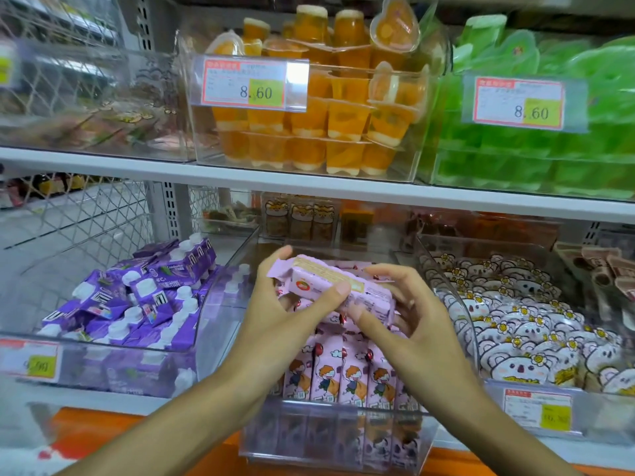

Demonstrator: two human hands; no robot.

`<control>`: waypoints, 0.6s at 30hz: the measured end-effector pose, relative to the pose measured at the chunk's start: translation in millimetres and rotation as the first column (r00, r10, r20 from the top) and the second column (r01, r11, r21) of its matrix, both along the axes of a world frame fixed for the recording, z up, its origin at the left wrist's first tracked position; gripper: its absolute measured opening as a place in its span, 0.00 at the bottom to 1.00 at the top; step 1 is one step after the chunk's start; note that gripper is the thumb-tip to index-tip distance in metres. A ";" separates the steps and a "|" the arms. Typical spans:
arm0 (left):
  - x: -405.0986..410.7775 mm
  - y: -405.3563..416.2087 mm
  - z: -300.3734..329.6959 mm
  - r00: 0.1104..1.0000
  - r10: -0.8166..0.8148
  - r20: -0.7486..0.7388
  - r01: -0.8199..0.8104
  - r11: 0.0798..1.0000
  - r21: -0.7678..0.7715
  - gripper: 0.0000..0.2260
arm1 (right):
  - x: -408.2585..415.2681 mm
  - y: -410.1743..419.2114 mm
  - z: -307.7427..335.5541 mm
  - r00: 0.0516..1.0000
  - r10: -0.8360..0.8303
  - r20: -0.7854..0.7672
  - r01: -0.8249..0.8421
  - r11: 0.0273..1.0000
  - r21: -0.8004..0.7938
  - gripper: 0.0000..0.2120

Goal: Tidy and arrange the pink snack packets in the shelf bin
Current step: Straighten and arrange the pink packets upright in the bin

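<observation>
Head view, looking down at a shop shelf. Both hands are raised over the middle clear bin (343, 434) on the lower shelf.

Left hand (288, 314): closed on a pink packet (323, 280), thumb pressed along its near side, fingers wrapped round the far left end. The packet lies roughly level, tilted slightly down to the right, above the bin.

Right hand (412, 310): fingers curled over the right end of the same bundle of pink packets, thumb underneath at the near edge. It grips too. More than one packet seems to be held between the two hands; exact count unclear.

In the bin below the hands: a row of pink packets (347, 376) standing upright, side by side, cartoon figure facing forward. Loose pink packets lie behind them, partly hidden by the hands.

Left neighbour bin: purple pouches (144, 293) with white caps, piled untidily. Right neighbour bin: white bear-shaped packets (522, 338) with yellow flowers, overlapping in rows.

Upper shelf (240, 180): clear bin of orange jelly cups (319, 125) in the middle, stacked, with a price tag (245, 82) reading 8.60 on the front. To its right, green packs (549, 159), blurred, with a second 8.60 tag.

Wire mesh shows at far left.
</observation>
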State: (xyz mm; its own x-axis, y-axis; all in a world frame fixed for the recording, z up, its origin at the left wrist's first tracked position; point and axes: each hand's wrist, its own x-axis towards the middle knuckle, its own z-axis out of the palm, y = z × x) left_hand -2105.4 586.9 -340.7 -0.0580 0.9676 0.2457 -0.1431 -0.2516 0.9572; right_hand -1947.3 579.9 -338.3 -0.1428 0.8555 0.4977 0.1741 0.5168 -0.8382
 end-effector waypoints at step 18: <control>-11.5 5.5 12.0 0.969 0.216 -0.124 -0.182 0.954 0.240 0.10 | 6.3 11.3 -2.5 0.961 -0.216 0.174 0.231 0.970 -0.071 0.27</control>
State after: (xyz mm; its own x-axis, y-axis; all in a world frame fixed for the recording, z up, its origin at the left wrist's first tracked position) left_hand -2116.9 592.5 -328.7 -0.1900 0.8588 0.4758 0.0699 -0.4716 0.8790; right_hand -1941.1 591.2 -340.8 -0.0158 0.9148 0.4036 0.4151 0.3732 -0.8297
